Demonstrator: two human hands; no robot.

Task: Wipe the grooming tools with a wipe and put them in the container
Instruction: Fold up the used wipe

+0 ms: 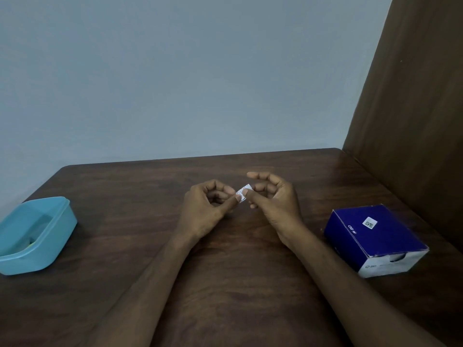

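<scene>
two bare forearms reach in from the near edge of a dark wooden table (125, 186) and meet over its middle. the left hand (208, 209) has its fingers curled, thumb and forefinger pinching one end of a small white wipe packet (243, 192). the right hand (273, 201) pinches the other end with its thumb, its remaining fingers loosely curved above. the packet is held just above the tabletop, between the two hands, and looks ready to be torn open, though whether it is already torn is too small to tell.

near the left edge of the table sits an open light blue container (60, 229). something small lies inside it, only partly visible past the wall, and what it is cannot be made out. near the right edge, beside a brown upright panel (413, 108), lies a dark blue cardboard box (375, 236) with a white end flap and a small printed label on top, probably the supply of wipes.

no grooming tools can be seen on the table. judging by this, the task is at an early stage: the wipe is being readied, and wiping the tools and placing them in the container appear yet to be done.
</scene>
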